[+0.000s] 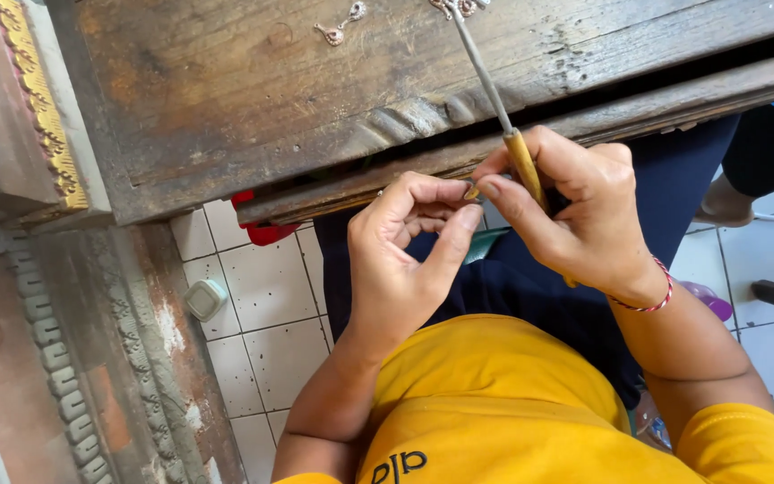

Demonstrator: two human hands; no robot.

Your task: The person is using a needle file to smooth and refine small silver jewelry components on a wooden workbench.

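My right hand (575, 211) grips a thin tool (494, 94) with a yellow wooden handle and a long metal shaft that points up over the worn wooden workbench (253, 99). My left hand (409, 246) pinches a tiny dark piece (471, 192) between thumb and fingertips, right against the right thumb. Both hands are held together just below the bench's front edge, above my lap. A red thread bracelet (657, 296) circles my right wrist.
Small silver ornaments (340, 27) lie on the bench top near its far side. Carved, gold-trimmed wooden panels (42, 116) stand at the left. White floor tiles (266, 314) show below, with a small pale square object (205, 298). Another person's leg (763, 161) is at the right.
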